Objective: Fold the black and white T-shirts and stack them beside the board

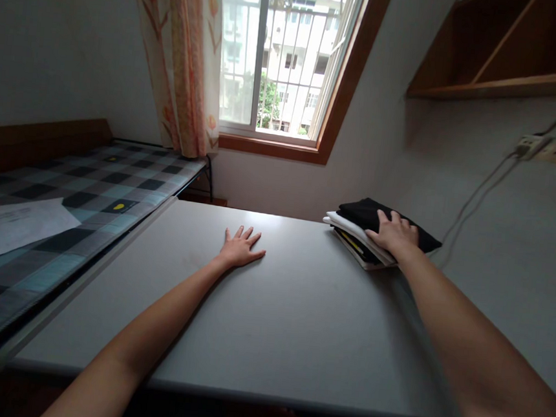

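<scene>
My left hand lies flat on the grey tabletop, fingers spread and holding nothing. At the table's far right corner is a stack of folded cloth, with a black folded cloth on top and a white one beneath it. Lower in the pile, dark layers with a bit of yellow and a pale bottom layer show at the edge. My right hand rests on top of the black cloth with its fingers stretched out and apart. The far side of the stack is hidden.
Left of the table stands a bed with a checked mattress and white papers on it. Behind are a patterned curtain and a barred window. On the right, a cable runs down from a wall socket below a wooden shelf.
</scene>
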{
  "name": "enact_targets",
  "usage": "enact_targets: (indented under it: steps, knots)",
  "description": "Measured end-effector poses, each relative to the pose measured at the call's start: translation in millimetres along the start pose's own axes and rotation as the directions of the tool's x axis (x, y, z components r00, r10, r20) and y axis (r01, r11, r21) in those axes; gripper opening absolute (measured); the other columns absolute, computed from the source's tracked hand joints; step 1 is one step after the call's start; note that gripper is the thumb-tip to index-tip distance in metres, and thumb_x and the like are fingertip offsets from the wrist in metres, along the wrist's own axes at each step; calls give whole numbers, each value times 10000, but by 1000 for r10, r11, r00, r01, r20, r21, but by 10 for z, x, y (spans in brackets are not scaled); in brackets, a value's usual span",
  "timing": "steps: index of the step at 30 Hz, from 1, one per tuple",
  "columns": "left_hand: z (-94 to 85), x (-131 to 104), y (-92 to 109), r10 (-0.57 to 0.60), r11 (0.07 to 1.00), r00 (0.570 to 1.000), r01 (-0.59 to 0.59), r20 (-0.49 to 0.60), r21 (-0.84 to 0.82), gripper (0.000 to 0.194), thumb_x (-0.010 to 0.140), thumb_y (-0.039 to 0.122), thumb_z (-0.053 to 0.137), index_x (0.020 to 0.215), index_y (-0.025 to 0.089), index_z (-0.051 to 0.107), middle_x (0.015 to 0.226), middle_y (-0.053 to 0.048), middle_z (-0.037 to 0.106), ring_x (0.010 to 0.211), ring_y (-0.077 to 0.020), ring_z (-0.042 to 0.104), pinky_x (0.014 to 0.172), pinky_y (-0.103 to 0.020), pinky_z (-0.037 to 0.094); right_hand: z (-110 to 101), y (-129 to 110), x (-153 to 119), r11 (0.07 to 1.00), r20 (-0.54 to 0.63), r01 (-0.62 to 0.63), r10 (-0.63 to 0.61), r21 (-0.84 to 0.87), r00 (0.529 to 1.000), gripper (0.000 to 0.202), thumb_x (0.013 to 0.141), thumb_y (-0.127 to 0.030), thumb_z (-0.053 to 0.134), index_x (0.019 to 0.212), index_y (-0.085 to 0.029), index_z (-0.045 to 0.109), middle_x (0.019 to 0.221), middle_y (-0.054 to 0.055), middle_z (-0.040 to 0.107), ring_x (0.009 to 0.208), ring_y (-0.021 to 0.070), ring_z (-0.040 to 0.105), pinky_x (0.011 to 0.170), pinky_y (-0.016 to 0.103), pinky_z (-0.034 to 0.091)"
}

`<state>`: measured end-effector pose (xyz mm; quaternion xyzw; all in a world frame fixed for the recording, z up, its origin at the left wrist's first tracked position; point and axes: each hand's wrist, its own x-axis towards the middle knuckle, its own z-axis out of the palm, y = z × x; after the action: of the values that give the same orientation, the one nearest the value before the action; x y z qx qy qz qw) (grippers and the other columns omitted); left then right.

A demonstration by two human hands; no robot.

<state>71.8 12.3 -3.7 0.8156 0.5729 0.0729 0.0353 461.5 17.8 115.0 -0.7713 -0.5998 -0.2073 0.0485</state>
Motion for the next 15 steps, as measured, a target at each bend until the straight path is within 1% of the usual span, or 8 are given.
enact_targets:
  steps: [2,3,5,8,11,13,15]
  knots:
    - [-6,-6,8,-2,1000,1000,2,-9,-4,745,856,733,323,1485,335,339,1585,-62,255,1449,-377,179,1092,-701,85,52,182,37,999,150,-44,45,-11,988,742,847,-605,482,1453,-187,389,1393,217,467,1182,377,499,918,489,406]
    - [-9,-9,11,-4,1000,1000,4,-11,-8,738,858,729,329,1482,336,345,1584,-62,258,1449,-376,180,1095,-696,85,80,232,34,999,191,-44,45,-11,981,752,850,-626,460,1459,-192,381,1387,214,478,1175,378,512,915,492,413]
    - [-13,-14,16,-9,1000,1000,9,-12,-14,728,859,721,343,1477,337,356,1583,-61,263,1448,-374,183,1099,-688,87,124,253,-2,1000,204,-21,23,-12,979,716,881,-595,422,1462,-179,374,1368,217,502,1166,373,534,911,489,423]
    - [-13,-16,16,-9,1000,1000,9,-21,-22,726,858,717,353,1473,331,364,1578,-65,274,1446,-371,192,1099,-689,86,118,184,-69,1000,170,0,1,-8,985,568,927,-438,404,1414,-148,432,1276,231,573,1088,363,597,862,472,449]
    - [-7,-15,10,-4,999,999,3,-32,-33,721,858,713,359,1468,328,374,1573,-70,287,1444,-363,204,1096,-696,85,-14,154,-71,997,140,-74,69,35,988,458,938,-344,405,1342,-160,517,1121,240,653,971,361,650,780,450,458]
    - [-2,-13,5,-5,999,999,4,-37,-41,708,858,707,371,1460,335,386,1569,-68,297,1441,-361,213,1098,-693,86,-180,177,-38,988,56,-130,126,82,990,427,948,-328,406,1313,-163,553,1046,256,674,921,356,660,740,437,443]
    - [7,-10,-3,-5,999,999,3,-45,-50,696,857,701,385,1452,338,399,1566,-66,304,1438,-365,220,1099,-690,87,-399,189,-6,982,-92,-137,149,130,985,419,958,-326,409,1307,-155,566,1010,269,681,884,344,662,716,432,422]
